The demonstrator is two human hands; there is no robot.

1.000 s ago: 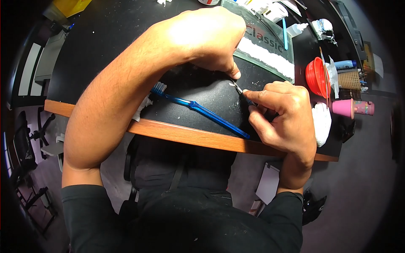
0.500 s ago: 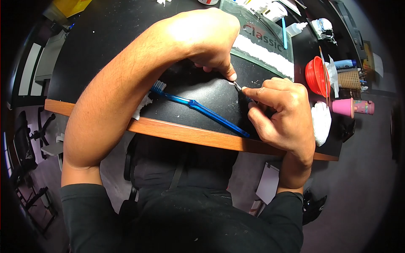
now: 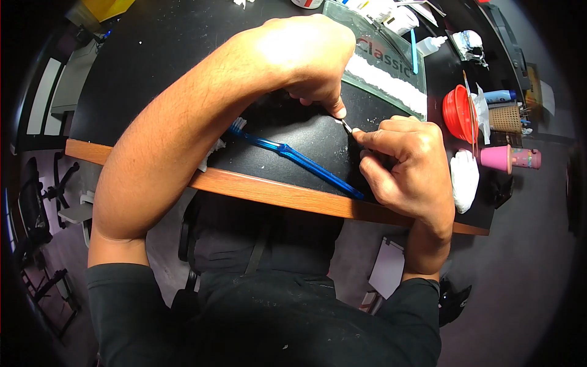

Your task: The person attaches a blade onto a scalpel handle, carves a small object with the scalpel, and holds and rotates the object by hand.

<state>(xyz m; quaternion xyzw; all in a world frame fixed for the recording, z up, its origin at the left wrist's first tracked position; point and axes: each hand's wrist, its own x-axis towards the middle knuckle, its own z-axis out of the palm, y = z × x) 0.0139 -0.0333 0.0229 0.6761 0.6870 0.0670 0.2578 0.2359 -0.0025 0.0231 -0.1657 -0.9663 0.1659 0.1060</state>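
My right hand point(image 3: 408, 160) grips a slim metal-tipped tool point(image 3: 347, 126), forefinger stretched along it; most of the tool is hidden under the hand. Its tip meets the fingertip of my left hand point(image 3: 321, 61), which is bent over from the far side with its fingers curled. A tiny pale piece seems to lie at that fingertip, too small to name. Below both hands, a blue toothbrush point(image 3: 312, 167) lies slantwise on the black tabletop point(image 3: 269, 165), its bristle end partly behind my left forearm.
Beyond my hands lies a glass plate point(image 3: 422, 92) bearing a strip of white powder point(image 3: 388, 81). To the right stand a red bowl point(image 3: 455, 113), a pink cup point(image 3: 496, 159), a woven holder point(image 3: 506, 119) and a white bundle point(image 3: 465, 181). A wooden edge point(image 3: 269, 192) borders the table.
The view has shifted slightly. Both hands keep nearly the same pose, with the tool tip still at the left fingertip; the toothbrush lies as before.
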